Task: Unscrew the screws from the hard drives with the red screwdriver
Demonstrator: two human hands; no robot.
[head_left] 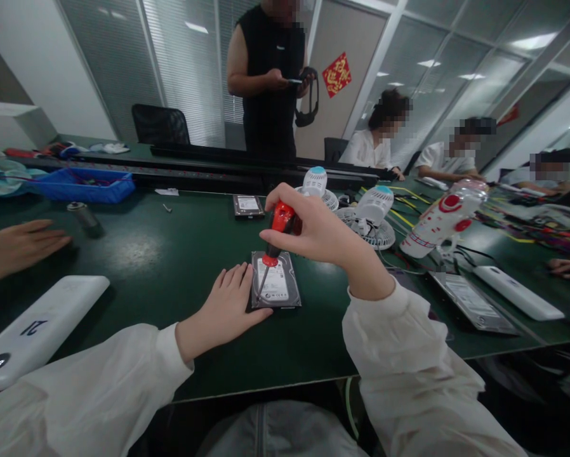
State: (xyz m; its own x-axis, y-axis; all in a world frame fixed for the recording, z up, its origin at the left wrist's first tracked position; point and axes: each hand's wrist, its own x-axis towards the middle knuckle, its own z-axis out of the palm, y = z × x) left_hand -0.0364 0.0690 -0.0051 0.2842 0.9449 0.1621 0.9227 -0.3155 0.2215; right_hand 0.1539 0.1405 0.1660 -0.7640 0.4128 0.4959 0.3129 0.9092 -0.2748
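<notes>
A hard drive (287, 279) with a white label lies on the green table in front of me. My right hand (316, 225) is closed around the red and black handle of a screwdriver (284, 219), held tilted above the drive. The screwdriver's metal shaft slants down to the drive's near left corner; whether the tip sits in a screw is too small to tell. My left hand (228, 301) lies with fingers stretched along the drive's left edge, its thumb by the near edge. Farther back lies a second hard drive (247, 206).
White fans (375, 212) and a patterned bottle (444, 216) stand to the right, near another drive (473, 301) and a white power bank (518, 292). At left are a numbered power bank (51, 317), a metal cylinder (82, 216), a blue tray (85, 187) and another person's hand (25, 247).
</notes>
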